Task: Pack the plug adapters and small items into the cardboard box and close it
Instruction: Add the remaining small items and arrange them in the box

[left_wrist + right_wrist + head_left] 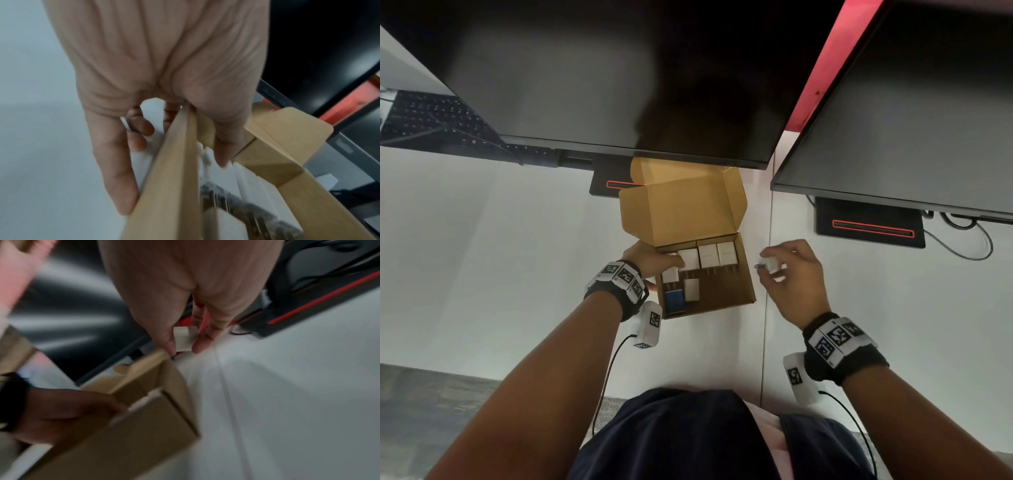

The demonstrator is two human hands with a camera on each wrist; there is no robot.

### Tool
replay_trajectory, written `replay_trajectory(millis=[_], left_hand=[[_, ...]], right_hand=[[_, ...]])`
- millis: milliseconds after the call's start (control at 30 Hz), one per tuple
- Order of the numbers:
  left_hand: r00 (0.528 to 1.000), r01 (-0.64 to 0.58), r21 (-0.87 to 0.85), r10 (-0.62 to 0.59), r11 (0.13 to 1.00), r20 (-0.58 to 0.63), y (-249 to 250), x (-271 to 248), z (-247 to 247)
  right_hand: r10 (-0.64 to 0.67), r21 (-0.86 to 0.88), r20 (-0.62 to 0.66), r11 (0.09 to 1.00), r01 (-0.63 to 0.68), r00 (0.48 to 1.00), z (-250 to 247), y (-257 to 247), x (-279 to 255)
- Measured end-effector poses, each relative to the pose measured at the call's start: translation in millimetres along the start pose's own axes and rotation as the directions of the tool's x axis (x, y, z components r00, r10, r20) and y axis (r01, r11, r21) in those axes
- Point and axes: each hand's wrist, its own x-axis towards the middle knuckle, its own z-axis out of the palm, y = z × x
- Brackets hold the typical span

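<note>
Head view: an open cardboard box (pixel 743 274) sits on the white worktop (pixel 482 257) below two dark monitors (pixel 619 85), its lid (pixel 681 212) raised toward them. A row of white plug adapters (pixel 709 256) stands along the far wall inside; a further white adapter (pixel 692 289) and a blue item (pixel 674 300) lie at the near left. The left hand (pixel 650 262) grips the left wall of the box, thumb inside and fingers (pixel 115 162) curled down the outside. The right hand (pixel 794 274), just right of the box and above the worktop, pinches a white adapter (pixel 768 264) between thumb and fingers (pixel 200 344); its prongs appear to point toward the box, though blur obscures them.
</note>
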Motion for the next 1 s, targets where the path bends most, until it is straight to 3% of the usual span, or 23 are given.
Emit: replay_trajectory(millis=[133, 267, 367, 533, 767, 1000], left_hand=[[0.994, 0.008, -0.117, 0.005, 0.993, 0.106, -6, 0, -10], [0.992, -0.028, -0.098, 0.040, 0.995, 0.124, -9, -3, -13], [0.992, -0.011, -0.112, 0.025, 0.994, 0.120, -8, -2, -11], [0.994, -0.001, -0.122, 0.014, 0.993, 0.106, -5, -4, -8], [0.994, -0.028, -0.127, 0.041, 0.991, 0.104, -3, -8, -7], [0.990, -0.052, -0.115, 0.066, 0.992, 0.127, 0, -9, -9]], right_hand=[[-0.058, -0.012, 0.186, 0.998, 0.062, 0.981, 15, -29, 4], [-0.027, -0.156, 0.404, 0.983, 0.098, 0.915, 36, -39, 5], [0.000, -0.270, 0.493, 0.951, 0.153, 0.870, 52, -40, 5], [0.116, -0.334, 0.445, 0.941, 0.044, 0.888, 69, -45, 5], [0.156, -0.346, 0.394, 0.938, -0.011, 0.906, 84, -48, 11], [0.171, -0.215, 0.397, 0.973, -0.089, 0.902, 78, -48, 6]])
